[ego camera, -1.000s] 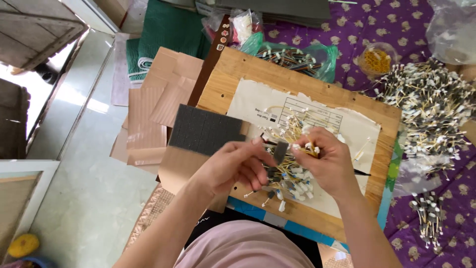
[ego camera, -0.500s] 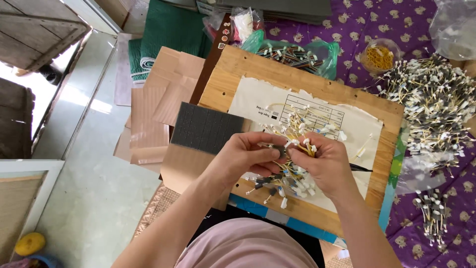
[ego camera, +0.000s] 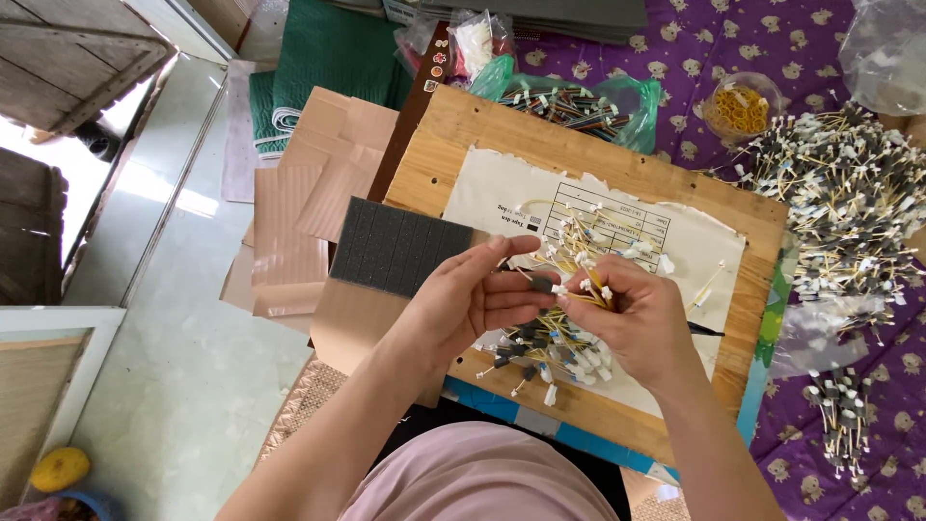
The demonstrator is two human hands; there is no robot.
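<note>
Yellow wires (ego camera: pixel 564 338) with small white plugs are lying bunched on the paper (ego camera: pixel 482 198) over the wooden board (ego camera: pixel 453 125), under both hands. Left hand (ego camera: pixel 473 299) is pinching a dark ferrule (ego camera: pixel 542 285); right hand (ego camera: pixel 632 318) is gripping a wire bundle. Feeding one wire at a time, ends aligned, would go best. Fingers are hiding the exact contact.

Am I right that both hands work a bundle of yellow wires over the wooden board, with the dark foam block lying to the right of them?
Not quite. In the head view the dark foam block lies to the left of the hands, not the right. The left hand and right hand do work the yellow wires over the wooden board.
</note>
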